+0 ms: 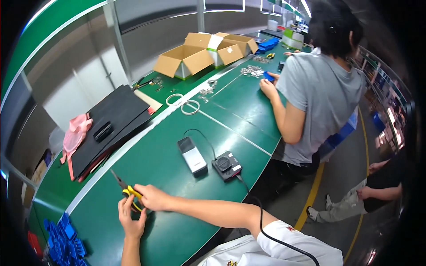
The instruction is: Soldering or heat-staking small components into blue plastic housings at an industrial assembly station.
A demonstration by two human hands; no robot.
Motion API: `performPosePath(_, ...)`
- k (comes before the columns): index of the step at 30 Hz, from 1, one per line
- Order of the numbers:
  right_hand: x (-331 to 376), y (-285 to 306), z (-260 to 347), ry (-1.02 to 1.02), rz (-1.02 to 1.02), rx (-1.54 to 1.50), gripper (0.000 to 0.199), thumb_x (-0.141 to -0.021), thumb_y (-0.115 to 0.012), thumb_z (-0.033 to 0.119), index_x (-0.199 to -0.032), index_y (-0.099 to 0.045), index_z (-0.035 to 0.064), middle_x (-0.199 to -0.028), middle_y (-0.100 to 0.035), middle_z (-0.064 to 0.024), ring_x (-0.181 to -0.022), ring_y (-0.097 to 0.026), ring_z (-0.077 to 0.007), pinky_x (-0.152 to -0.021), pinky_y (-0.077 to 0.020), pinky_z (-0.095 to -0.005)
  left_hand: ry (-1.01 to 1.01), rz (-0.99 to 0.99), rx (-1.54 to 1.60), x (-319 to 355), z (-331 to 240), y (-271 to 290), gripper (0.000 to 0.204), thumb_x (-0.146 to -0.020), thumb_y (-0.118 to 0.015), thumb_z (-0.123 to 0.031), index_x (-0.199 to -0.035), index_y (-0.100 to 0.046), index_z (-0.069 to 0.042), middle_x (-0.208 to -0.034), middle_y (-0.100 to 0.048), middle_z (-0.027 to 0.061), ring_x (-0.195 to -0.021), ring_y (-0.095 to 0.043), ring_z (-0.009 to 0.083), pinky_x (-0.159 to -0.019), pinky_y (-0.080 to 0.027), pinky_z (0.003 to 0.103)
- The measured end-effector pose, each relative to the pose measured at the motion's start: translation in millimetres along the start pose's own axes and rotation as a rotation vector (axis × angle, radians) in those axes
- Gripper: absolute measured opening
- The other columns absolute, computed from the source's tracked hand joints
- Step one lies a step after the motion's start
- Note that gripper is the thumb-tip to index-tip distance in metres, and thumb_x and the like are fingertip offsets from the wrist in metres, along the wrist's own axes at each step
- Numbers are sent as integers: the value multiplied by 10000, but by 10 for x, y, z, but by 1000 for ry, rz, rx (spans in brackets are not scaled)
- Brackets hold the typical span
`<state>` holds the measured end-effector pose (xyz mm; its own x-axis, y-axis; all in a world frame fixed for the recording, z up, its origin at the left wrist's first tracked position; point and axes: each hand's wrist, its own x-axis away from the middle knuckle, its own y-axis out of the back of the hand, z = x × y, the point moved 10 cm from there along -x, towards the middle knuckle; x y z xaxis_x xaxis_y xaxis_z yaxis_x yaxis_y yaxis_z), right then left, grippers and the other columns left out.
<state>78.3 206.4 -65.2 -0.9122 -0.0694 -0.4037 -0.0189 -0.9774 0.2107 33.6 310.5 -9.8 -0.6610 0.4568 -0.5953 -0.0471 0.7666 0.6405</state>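
Note:
A pair of long-nose pliers (127, 192) with yellow and black handles is held over the near left part of the green bench, its grey jaws pointing up and to the left. My right hand (153, 198) is closed round the handles from the right. From below, my left hand (132, 220) pinches the lower handle between fingers and thumb. Parts of both handles are hidden behind the fingers. Nothing can be made out between the jaws. A heap of blue plastic parts (65, 241) lies left of my left hand.
Right of my hands lie a silver-black device (192, 156) and a black box (226, 166) with a cable. Black sheets (113, 122) with a pink cloth (77, 133) lie far left. Beyond are white rings (190, 107), metal pieces (252, 71), cartons (184, 57) and a seated co-worker (326, 97).

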Motion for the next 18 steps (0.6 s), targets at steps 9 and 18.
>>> performPosePath(9, 56, 129, 52, -36, -19, -42, 143, -793, -493, 76, -906, -552, 12, -840, -625, -255, -801, -598, -441, -657, -467, -482, -42, 86, -63, -20, -141, -122, 529, -804, -746, -116, -1273, -535, 10, -1290, -492, 187, -1127, -540, 329, -959, -464, 423)
performPosePath(18, 39, 9, 31, -117, 16, 46, 284, -793, -583, 251, -1002, -635, 65, -937, -666, -216, -855, -646, -383, -727, -514, -452, -96, -55, -9, 27, -107, 14, 523, -738, -751, -76, -1224, -579, 10, -1145, -578, 175, -977, -592, 301, -849, -504, 370)
